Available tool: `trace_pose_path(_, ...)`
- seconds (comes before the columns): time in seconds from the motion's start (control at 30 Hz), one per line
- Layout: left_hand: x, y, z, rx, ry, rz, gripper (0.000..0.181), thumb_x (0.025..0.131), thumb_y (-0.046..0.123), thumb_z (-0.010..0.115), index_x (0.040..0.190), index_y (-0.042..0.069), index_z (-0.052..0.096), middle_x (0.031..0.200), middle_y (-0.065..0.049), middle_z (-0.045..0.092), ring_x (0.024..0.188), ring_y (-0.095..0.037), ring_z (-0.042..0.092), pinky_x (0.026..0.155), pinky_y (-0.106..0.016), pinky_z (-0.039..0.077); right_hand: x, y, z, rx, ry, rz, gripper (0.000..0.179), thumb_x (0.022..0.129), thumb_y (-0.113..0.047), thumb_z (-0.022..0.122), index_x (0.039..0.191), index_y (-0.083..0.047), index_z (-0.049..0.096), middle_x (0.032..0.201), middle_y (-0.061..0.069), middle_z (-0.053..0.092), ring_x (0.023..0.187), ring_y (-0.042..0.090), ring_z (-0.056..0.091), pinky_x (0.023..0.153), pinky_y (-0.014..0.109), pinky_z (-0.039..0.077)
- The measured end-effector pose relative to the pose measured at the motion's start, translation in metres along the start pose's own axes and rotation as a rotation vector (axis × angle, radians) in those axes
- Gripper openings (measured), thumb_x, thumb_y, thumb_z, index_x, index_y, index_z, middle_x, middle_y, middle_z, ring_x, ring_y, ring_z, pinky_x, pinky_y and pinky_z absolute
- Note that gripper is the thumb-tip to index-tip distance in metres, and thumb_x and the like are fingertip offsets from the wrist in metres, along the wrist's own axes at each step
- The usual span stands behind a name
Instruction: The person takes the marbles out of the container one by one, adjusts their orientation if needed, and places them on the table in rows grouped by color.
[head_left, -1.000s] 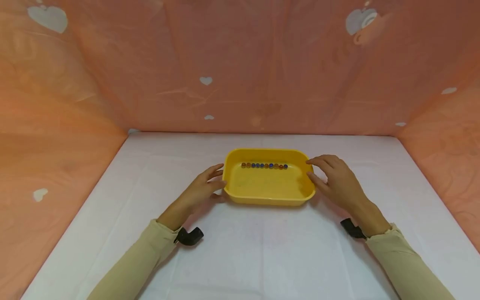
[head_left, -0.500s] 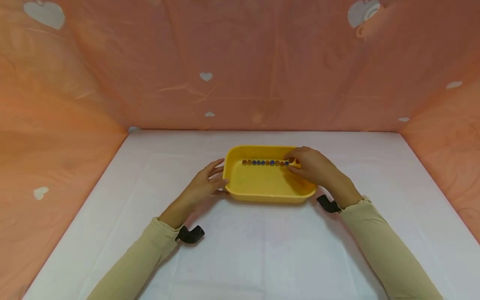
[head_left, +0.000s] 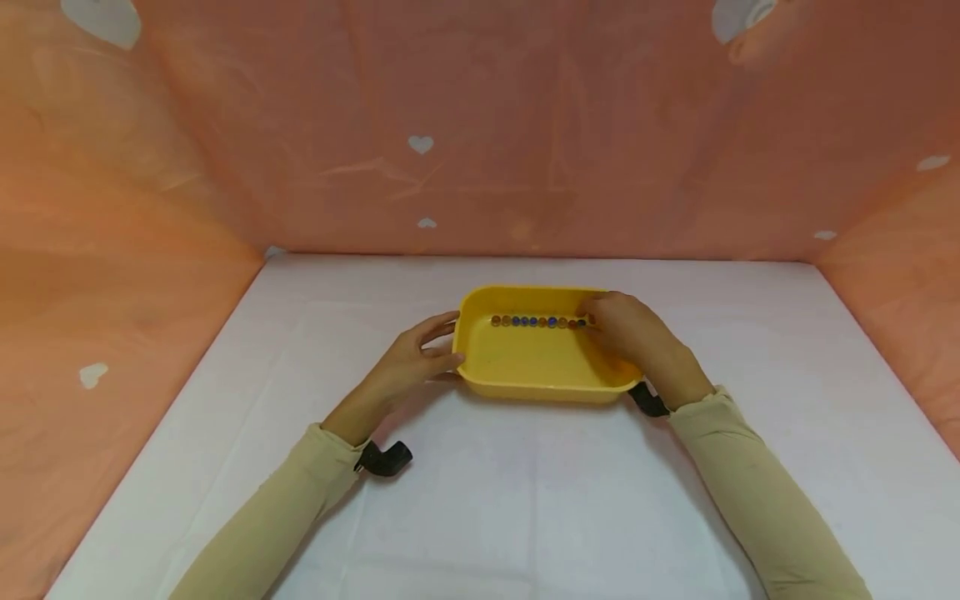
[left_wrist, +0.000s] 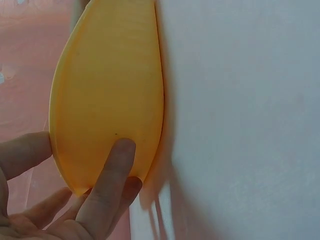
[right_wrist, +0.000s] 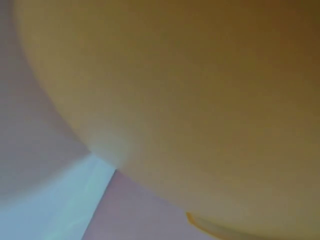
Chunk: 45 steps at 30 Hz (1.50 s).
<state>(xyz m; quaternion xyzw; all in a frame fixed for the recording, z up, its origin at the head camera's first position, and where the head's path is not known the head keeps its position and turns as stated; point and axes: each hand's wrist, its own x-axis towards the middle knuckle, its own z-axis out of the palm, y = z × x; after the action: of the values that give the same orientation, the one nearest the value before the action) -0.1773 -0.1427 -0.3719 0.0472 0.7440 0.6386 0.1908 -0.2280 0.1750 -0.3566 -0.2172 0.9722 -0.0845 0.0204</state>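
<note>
A yellow plastic tray (head_left: 547, 385) stands on the white cloth, with a straight row of small orange-brown and blue marbles (head_left: 533, 322) along its far side. My left hand (head_left: 405, 357) holds the tray's left end. In the left wrist view, one digit touches the rim and other fingers (left_wrist: 107, 185) lie against the outer wall. Reaching in over the right end, my right hand (head_left: 626, 327) pinches the dark blue marble (head_left: 581, 322) at the row's right end between thumb and finger; its fingertips are partly hidden. The right wrist view shows mostly the tray's blurred yellow wall (right_wrist: 175, 100).
White cloth (head_left: 480, 500) covers the table around the tray. Orange-pink sheets (head_left: 555, 150) with pale hearts hang behind and at both sides. A black wrist camera (head_left: 386, 458) sits at the left cuff, another black one (head_left: 648, 402) at the right.
My right hand has moved left from the tray's right edge into the tray, and its fingers have closed in on the last marble. My left hand stays on the tray's left end.
</note>
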Motion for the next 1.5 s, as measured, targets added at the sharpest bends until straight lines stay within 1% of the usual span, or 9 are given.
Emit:
trace_pose_path(0.13, 0.0, -0.003, 0.0, 0.027, 0.012, -0.019, 0.072, 0.092, 0.002, 0.067, 0.155, 0.018, 0.036, 0.159, -0.014, 0.035, 0.138, -0.036, 0.048, 0.095, -0.039, 0.059, 0.002, 0.0, 0.008, -0.048, 0.005, -0.011, 0.019, 0.095, -0.009, 0.064, 0.111, -0.005, 0.074, 0.111, 0.012, 0.072, 0.104, 0.033, 0.065, 0.093, 0.049, 0.056)
trace_pose_path(0.2, 0.0, -0.004, 0.0, 0.018, 0.01, -0.022, 0.073, 0.092, 0.001, 0.067, 0.155, 0.019, 0.036, 0.159, -0.014, 0.034, 0.139, -0.036, 0.047, 0.095, -0.04, 0.059, 0.002, 0.0, 0.012, -0.081, 0.019, -0.016, 0.017, 0.096, -0.01, 0.063, 0.109, -0.006, 0.074, 0.11, 0.011, 0.072, 0.103, 0.033, 0.065, 0.09, 0.048, 0.057)
trace_pose_path(0.33, 0.003, -0.006, 0.001, 0.013, 0.001, -0.005, 0.072, 0.092, 0.002, 0.067, 0.155, 0.018, 0.036, 0.159, -0.014, 0.034, 0.137, -0.036, 0.05, 0.094, -0.041, 0.059, 0.001, 0.001, 0.016, -0.119, 0.058, -0.013, 0.015, 0.095, -0.011, 0.065, 0.104, -0.006, 0.075, 0.106, 0.01, 0.072, 0.1, 0.032, 0.066, 0.087, 0.048, 0.058)
trace_pose_path(0.57, 0.004, -0.008, 0.004, -0.024, -0.02, 0.015, 0.072, 0.092, 0.001, 0.066, 0.155, 0.015, 0.035, 0.159, -0.015, 0.034, 0.137, -0.038, 0.049, 0.092, -0.043, 0.06, -0.003, 0.001, 0.017, -0.115, 0.066, -0.011, 0.014, 0.093, -0.008, 0.067, 0.102, -0.005, 0.077, 0.105, 0.011, 0.073, 0.1, 0.032, 0.067, 0.088, 0.047, 0.058)
trace_pose_path(0.8, 0.004, -0.011, 0.002, 0.002, -0.023, 0.022, 0.067, 0.093, 0.005, 0.067, 0.153, 0.013, 0.039, 0.16, -0.015, 0.034, 0.132, -0.038, 0.054, 0.095, -0.039, 0.058, -0.003, 0.0, 0.015, -0.115, 0.066, -0.009, 0.015, 0.093, -0.009, 0.067, 0.103, -0.003, 0.076, 0.104, 0.012, 0.073, 0.1, 0.033, 0.067, 0.088, 0.048, 0.058)
trace_pose_path(1.0, 0.004, -0.011, -0.001, 0.02, -0.016, 0.016, 0.065, 0.094, 0.006, 0.066, 0.153, 0.014, 0.04, 0.16, -0.014, 0.035, 0.13, -0.034, 0.056, 0.096, -0.039, 0.058, 0.001, 0.003, 0.015, -0.038, 0.067, 0.004, 0.018, 0.093, -0.014, 0.068, 0.106, -0.003, 0.074, 0.105, 0.014, 0.073, 0.1, 0.032, 0.066, 0.091, 0.048, 0.057)
trace_pose_path(1.27, 0.005, -0.015, -0.004, 0.033, -0.018, 0.023, 0.065, 0.095, 0.008, 0.065, 0.154, 0.014, 0.038, 0.158, -0.015, 0.038, 0.118, -0.027, 0.065, 0.094, -0.041, 0.059, 0.004, 0.005, 0.014, 0.072, 0.099, -0.024, 0.024, 0.091, -0.021, 0.072, 0.107, -0.003, 0.074, 0.103, 0.012, 0.073, 0.096, 0.03, 0.065, 0.091, 0.046, 0.056)
trace_pose_path(1.4, 0.003, -0.017, -0.007, 0.046, 0.002, 0.01, 0.064, 0.095, 0.011, 0.067, 0.153, 0.019, 0.041, 0.15, -0.021, 0.048, 0.11, -0.02, 0.068, 0.096, -0.04, 0.058, 0.006, 0.006, 0.014, 0.152, 0.117, -0.048, 0.023, 0.092, -0.021, 0.072, 0.106, -0.004, 0.074, 0.096, 0.009, 0.071, 0.087, 0.024, 0.063, 0.083, 0.04, 0.057)
trace_pose_path(1.5, 0.002, -0.018, -0.009, 0.056, 0.014, -0.001, 0.064, 0.094, 0.012, 0.068, 0.152, 0.023, 0.042, 0.146, -0.022, 0.051, 0.11, -0.019, 0.068, 0.097, -0.038, 0.058, 0.007, 0.007, 0.013, 0.231, 0.13, -0.058, 0.021, 0.091, -0.021, 0.073, 0.105, -0.006, 0.074, 0.09, 0.006, 0.068, 0.082, 0.02, 0.061, 0.075, 0.035, 0.055)
